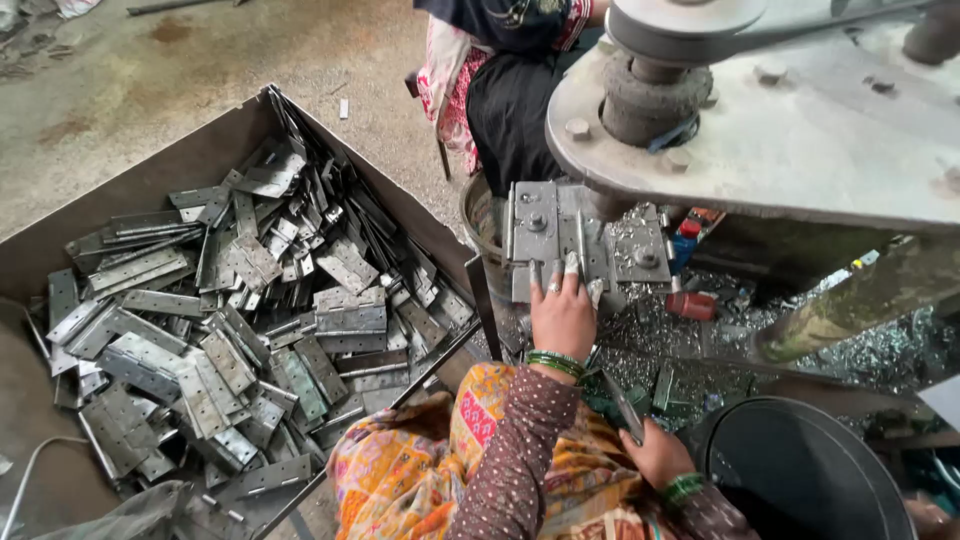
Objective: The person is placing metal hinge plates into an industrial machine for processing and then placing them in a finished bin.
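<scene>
Gritty concrete floor holds a metal bin (60, 250) heaped with hinges (230, 340) at left. Left hand (563, 315), fingers spread, presses the press fixture (585, 245) straight ahead; right hand (655, 455), nearer the body, pinches a hinge strip (622, 405) angled toward the fixture.

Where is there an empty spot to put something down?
Bare floor lies beyond the far wall of the hinge bin. The bin's near-left corner is bare too. Crowded: the hinge pile and the shavings-strewn press bed around the left hand.
</scene>
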